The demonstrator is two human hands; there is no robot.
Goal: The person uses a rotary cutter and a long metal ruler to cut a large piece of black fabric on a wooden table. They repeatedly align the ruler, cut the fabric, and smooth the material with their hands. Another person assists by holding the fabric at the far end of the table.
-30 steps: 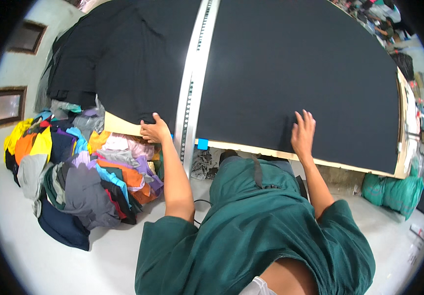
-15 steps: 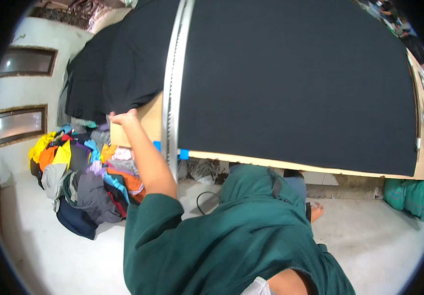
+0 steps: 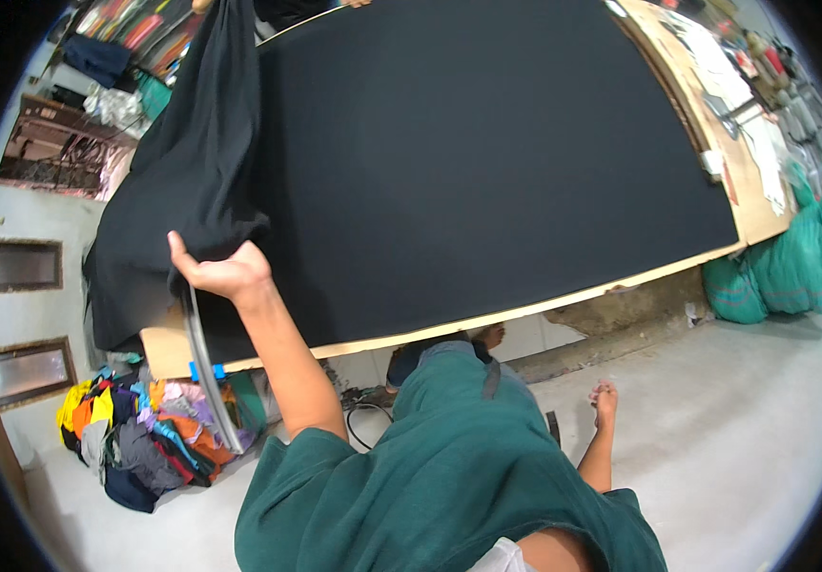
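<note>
L hand (image 3: 225, 272) grasping 1 fold of matte black fabric (image 3: 487, 172), spread over 1 pale wooden desk (image 3: 165, 353); R hand (image 3: 605, 402) half-curled off front edge, can't tell if clenched. 1 long silver metal ruler (image 3: 203, 345) nr front L corner.

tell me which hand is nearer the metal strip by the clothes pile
Left: the left hand is at the black cloth, close to the upper visible end of the metal strip; the right hand is far off to its right.
</note>
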